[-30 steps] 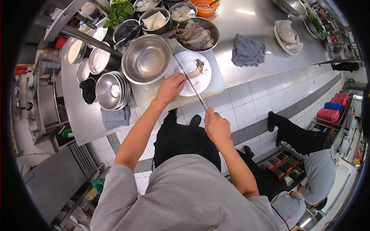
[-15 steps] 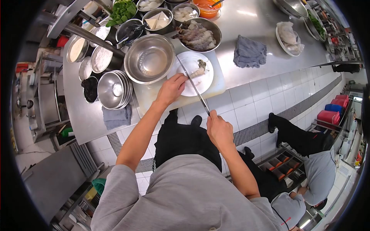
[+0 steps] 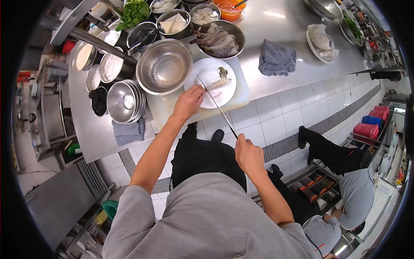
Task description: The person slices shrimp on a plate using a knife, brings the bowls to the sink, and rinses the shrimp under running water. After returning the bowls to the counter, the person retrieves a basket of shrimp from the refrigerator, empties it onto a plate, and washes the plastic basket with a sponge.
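I see room to pass on the right, between plate (image 3: 227, 93) and gray cloth (image 3: 277, 58); the shrimp bowl (image 3: 242, 34) blocks the far side, the large steel bowl (image 3: 164, 67) the left.

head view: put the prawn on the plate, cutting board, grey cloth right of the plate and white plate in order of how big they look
1. Cutting board, though partly covered
2. White plate
3. Grey cloth
4. Prawn
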{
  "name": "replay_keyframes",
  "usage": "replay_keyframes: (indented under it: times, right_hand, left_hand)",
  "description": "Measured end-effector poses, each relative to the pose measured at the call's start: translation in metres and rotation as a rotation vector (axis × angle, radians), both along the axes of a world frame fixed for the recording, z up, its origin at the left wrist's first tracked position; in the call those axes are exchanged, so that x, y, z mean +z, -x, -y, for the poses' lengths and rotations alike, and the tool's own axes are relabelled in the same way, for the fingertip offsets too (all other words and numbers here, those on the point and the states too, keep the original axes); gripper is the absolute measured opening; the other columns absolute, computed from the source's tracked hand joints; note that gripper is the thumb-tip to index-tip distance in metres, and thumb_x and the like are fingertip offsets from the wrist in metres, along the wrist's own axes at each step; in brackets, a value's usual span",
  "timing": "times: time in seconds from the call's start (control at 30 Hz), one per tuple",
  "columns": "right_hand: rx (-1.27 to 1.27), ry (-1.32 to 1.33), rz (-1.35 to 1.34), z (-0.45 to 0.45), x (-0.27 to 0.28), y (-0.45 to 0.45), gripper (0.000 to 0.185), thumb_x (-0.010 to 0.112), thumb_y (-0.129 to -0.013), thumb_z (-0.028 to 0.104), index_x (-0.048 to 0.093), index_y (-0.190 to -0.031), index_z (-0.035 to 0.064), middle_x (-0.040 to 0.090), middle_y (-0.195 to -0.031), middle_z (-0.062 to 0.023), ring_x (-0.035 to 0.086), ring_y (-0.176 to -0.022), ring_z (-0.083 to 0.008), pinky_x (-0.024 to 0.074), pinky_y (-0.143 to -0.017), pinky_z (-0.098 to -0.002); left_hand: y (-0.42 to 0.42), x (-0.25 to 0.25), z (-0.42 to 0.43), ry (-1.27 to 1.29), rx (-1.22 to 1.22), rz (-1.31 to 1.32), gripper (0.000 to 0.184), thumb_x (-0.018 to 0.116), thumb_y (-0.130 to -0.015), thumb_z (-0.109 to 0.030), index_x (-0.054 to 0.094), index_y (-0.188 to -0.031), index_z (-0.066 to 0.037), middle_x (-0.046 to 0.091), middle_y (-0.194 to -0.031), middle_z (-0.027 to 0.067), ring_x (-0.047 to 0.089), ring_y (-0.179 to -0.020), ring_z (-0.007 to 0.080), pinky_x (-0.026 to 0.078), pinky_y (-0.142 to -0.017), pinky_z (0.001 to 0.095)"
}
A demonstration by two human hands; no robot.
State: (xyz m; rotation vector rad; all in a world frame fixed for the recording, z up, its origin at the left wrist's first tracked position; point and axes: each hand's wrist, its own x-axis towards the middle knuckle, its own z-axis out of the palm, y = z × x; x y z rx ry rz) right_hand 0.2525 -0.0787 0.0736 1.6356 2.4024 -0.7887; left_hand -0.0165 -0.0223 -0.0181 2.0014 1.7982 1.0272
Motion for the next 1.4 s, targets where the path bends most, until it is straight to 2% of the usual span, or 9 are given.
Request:
replay_keyframes:
  times: [0.33,0.43,0.53,0.6,0.77,0.93,1.07,1.13,1.4]
  right_hand:
    - [-0.135,-0.004,-0.084,0.013,0.018,-0.08,0.02,0.053,-0.096,0.026,0.049,-0.092,0.0063,0.064,-0.077,-0.0176,0.063,-0.065,-0.0412,0.049,-0.058,-0.0503]
    - [-0.221,-0.164,0.026,0.001,0.01,-0.1,0.024,0.058,-0.094,0.029,0.053,-0.092,0.0062,0.064,-0.081,-0.0157,0.063,-0.068,-0.0407,0.0489,-0.058,-0.0493]
    - [-0.224,-0.296,0.004,-0.025,-0.003,-0.117,0.025,0.062,-0.092,0.031,0.054,-0.093,0.0072,0.064,-0.083,-0.0148,0.064,-0.069,-0.0396,0.0493,-0.058,-0.0483]
    - [-0.214,-0.328,0.022,-0.045,-0.012,-0.129,0.026,0.066,-0.089,0.033,0.055,-0.095,0.0093,0.064,-0.084,-0.0124,0.064,-0.069,-0.0375,0.05,-0.057,-0.0465]
    - [-0.115,-0.462,0.063,-0.098,-0.027,-0.142,0.033,0.072,-0.083,0.038,0.057,-0.097,0.0123,0.062,-0.085,-0.0078,0.065,-0.067,-0.0329,0.0508,-0.056,-0.0427]
    - [0.018,-0.596,-0.089,-0.153,-0.045,-0.122,0.033,0.076,-0.079,0.036,0.058,-0.096,0.014,0.06,-0.085,-0.0047,0.064,-0.068,-0.0287,0.0501,-0.056,-0.0382]
    - [0.058,-0.516,-0.213,-0.184,-0.064,-0.089,0.034,0.077,-0.077,0.034,0.06,-0.099,0.0146,0.06,-0.09,-0.0048,0.064,-0.075,-0.0292,0.0502,-0.062,-0.0391]
    - [0.054,-0.475,-0.25,-0.195,-0.068,-0.069,0.035,0.077,-0.077,0.032,0.06,-0.103,0.0139,0.06,-0.092,-0.0064,0.064,-0.078,-0.0307,0.0502,-0.065,-0.0406]
    - [0.113,-0.352,-0.41,-0.217,-0.083,-0.007,0.036,0.074,-0.08,0.024,0.061,-0.111,0.0117,0.059,-0.097,-0.0132,0.061,-0.086,-0.0363,0.0493,-0.074,-0.0438]
  left_hand:
    - [-0.006,0.014,-0.006,0.048,0.085,0.021,0.024,0.066,-0.078,-0.003,0.062,-0.101,-0.005,0.063,-0.103,0.0116,0.064,-0.088,0.0316,0.053,-0.074,0.0399]
    - [-0.022,0.011,-0.028,-0.043,0.047,-0.093,0.031,0.069,-0.078,-0.005,0.061,-0.108,-0.006,0.063,-0.106,0.0135,0.064,-0.089,0.0317,0.053,-0.08,0.0405]
    - [-0.032,0.01,-0.036,0.149,0.051,-0.048,0.034,0.069,-0.08,-0.006,0.059,-0.113,-0.006,0.064,-0.106,0.0154,0.064,-0.089,0.0347,0.052,-0.083,0.0415]
    - [-0.032,0.024,-0.031,0.312,0.11,0.276,0.035,0.069,-0.081,-0.006,0.059,-0.114,-0.004,0.066,-0.103,0.0136,0.065,-0.087,0.0275,0.052,-0.081,0.0358]
    - [0.01,0.076,-0.022,0.145,0.333,0.49,0.034,0.071,-0.082,-0.008,0.061,-0.114,-0.002,0.067,-0.095,0.0085,0.063,-0.083,0.0141,0.051,-0.074,0.0281]
    - [0.068,0.091,-0.029,0.103,0.478,0.634,0.035,0.07,-0.085,-0.009,0.058,-0.117,0.0,0.067,-0.096,0.008,0.063,-0.084,0.0127,0.051,-0.075,0.0272]
    - [0.07,0.099,-0.022,0.124,0.518,0.642,0.037,0.071,-0.086,-0.011,0.057,-0.119,0.0,0.066,-0.098,0.0082,0.063,-0.085,0.0123,0.051,-0.076,0.0265]
    - [0.064,0.101,-0.021,0.199,0.531,0.812,0.038,0.072,-0.085,-0.012,0.058,-0.118,0.001,0.066,-0.1,0.0091,0.063,-0.086,0.0139,0.052,-0.077,0.0268]
    - [0.008,0.105,-0.133,0.032,0.205,0.505,0.038,0.069,-0.086,-0.011,0.057,-0.12,0.0,0.065,-0.112,0.0148,0.065,-0.092,0.0229,0.053,-0.081,0.0339]
